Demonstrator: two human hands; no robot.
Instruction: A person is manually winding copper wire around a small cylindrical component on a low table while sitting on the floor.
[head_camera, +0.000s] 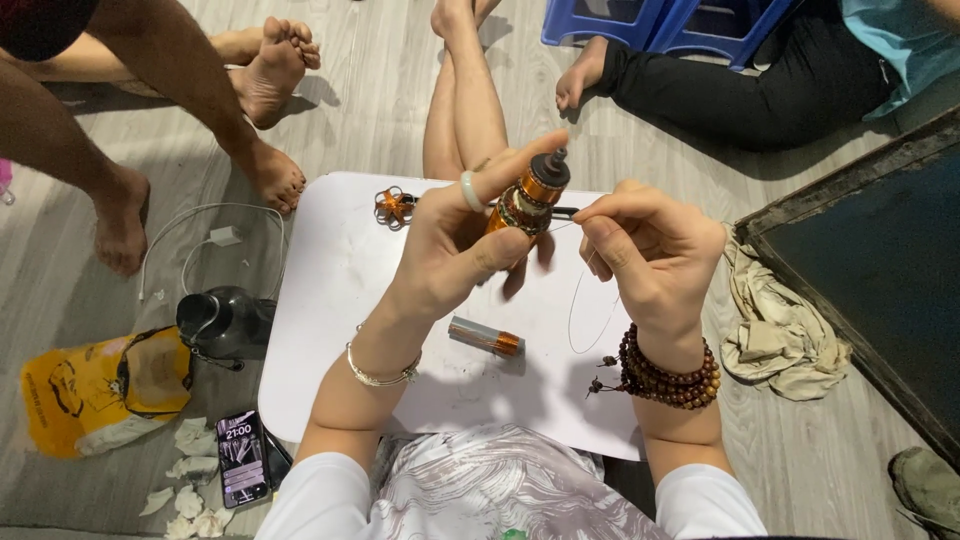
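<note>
At nine o'clock a phone (242, 457) lies on the floor. Centre, the left hand (455, 245) grips an upright copper-wound motor armature (528, 195) above the white board (330, 300); at three o'clock the right hand (655, 255) pinches a thin wire (575, 300).

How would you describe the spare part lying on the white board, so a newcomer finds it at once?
Start at the white board on the floor. Below the left hand and the copper-wound part it holds lies a small cylinder. It is grey with one copper end and lies flat, untouched.
</note>
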